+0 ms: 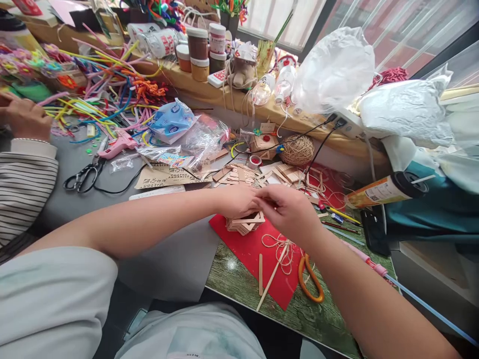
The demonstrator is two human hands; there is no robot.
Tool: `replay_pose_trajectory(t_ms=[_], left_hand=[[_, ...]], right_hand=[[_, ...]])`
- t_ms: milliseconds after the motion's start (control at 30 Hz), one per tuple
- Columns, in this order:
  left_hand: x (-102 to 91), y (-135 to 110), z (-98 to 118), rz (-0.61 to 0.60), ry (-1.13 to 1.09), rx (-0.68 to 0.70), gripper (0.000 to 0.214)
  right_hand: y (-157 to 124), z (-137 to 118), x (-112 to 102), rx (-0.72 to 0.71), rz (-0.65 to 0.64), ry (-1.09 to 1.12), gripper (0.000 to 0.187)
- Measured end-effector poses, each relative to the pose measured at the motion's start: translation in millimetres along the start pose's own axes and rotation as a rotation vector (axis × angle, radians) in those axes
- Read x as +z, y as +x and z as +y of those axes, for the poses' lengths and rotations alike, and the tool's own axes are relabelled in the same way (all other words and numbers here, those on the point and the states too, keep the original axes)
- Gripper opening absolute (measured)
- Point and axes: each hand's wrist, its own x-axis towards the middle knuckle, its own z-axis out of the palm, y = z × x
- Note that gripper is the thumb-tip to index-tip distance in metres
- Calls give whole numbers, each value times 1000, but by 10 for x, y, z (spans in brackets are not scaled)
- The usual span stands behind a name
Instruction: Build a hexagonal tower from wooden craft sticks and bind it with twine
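My left hand (236, 200) reaches across to the far side of a small layered structure of wooden craft sticks (244, 225), its fingers largely hidden. My right hand (290, 209) is closed in a pinch just above the structure's right side, close against my left fingertips. Whatever it pinches is too small or too covered to make out. Beneath the structure lies a red sheet (234, 242). A loose craft stick (261, 274), a thin wooden rod (273, 276) and a tangle of twine (286, 253) are on the sheet's near part.
Orange-handled scissors (310, 281) lie right of the sheet. Behind my hands are scattered craft sticks (239, 174) and a twine ball (297, 148). A pink glue gun (119, 143) and black scissors (84, 177) lie left, near another person's hand (28, 119). A cup (389, 189) leans right.
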Motion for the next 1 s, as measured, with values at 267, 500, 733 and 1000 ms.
replay_pose_trajectory(t_ms=[267, 500, 733, 1000], left_hand=[[-38, 69, -144, -241, 320, 425, 35], [-37, 32, -130, -294, 721, 517, 45], [-21, -8, -49, -264, 898, 606, 45], [-22, -17, 0, -295, 952, 562, 48]], right_hand=[[-405, 620, 226, 298, -9, 244, 25], [-594, 887, 561, 420, 60, 475, 32], [-737, 900, 679, 397, 110, 563, 29], [-846, 870, 909, 190, 217, 356, 20]])
